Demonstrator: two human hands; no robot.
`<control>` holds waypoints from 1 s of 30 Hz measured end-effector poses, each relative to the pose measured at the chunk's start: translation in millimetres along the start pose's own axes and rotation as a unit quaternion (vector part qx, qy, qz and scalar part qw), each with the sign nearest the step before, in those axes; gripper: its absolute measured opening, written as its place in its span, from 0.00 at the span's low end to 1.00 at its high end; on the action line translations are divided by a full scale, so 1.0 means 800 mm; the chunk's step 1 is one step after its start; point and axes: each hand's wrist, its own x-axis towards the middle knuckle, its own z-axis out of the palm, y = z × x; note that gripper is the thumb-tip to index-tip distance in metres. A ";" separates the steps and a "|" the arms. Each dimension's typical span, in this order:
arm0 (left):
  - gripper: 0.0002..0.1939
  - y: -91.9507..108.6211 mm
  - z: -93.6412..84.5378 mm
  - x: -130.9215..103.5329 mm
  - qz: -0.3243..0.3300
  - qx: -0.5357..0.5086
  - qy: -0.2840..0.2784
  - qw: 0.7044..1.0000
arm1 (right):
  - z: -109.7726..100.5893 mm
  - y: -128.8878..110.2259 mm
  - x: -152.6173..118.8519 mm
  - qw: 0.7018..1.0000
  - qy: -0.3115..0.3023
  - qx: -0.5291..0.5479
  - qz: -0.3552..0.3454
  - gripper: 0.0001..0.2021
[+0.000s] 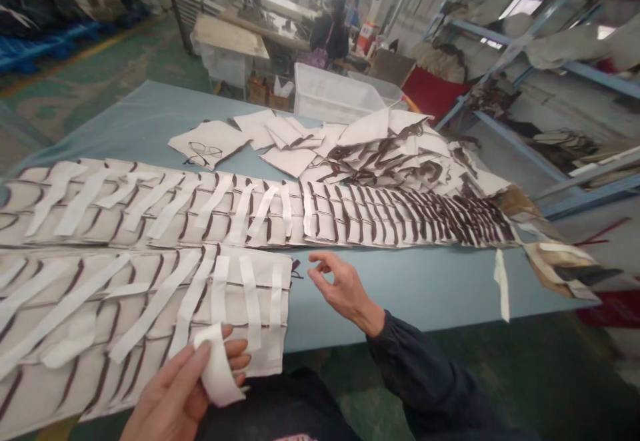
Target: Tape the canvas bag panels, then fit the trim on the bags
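My left hand (180, 388) holds a curled white strip (217, 368) between thumb and fingers, at the bottom, over the near edge of the table. My right hand (343, 288) hovers right of the near row of cloth pieces, fingers bent and apart, with nothing visible in them. The near row of overlapping off-white pieces (267, 354) with dark edges carries several white strips (250, 294). Behind it lies a longer row of overlapping pieces (370, 221), spread wide at left and packed tightly at right, with more white strips on its left half.
A loose heap of off-white pieces (400, 148) lies at the back of the blue table (380, 281). Glasses (205, 151) rest on one piece. A white bin (335, 94) stands beyond. One strip (501, 284) hangs at the right edge. A person (330, 34) is in the background.
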 end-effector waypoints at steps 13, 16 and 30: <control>0.21 0.133 0.038 -0.038 -0.098 -0.029 -0.055 0.993 | 0.036 -0.234 -0.037 0.975 0.022 0.037 -0.220 0.21; 0.21 0.143 0.027 -0.040 -0.092 -0.041 -0.068 0.993 | 0.049 -0.246 -0.039 0.975 0.013 0.016 -0.219 0.23; 0.20 0.153 0.002 -0.043 -0.081 0.013 -0.096 0.992 | 0.086 -0.276 -0.055 0.972 0.103 -0.020 -0.209 0.09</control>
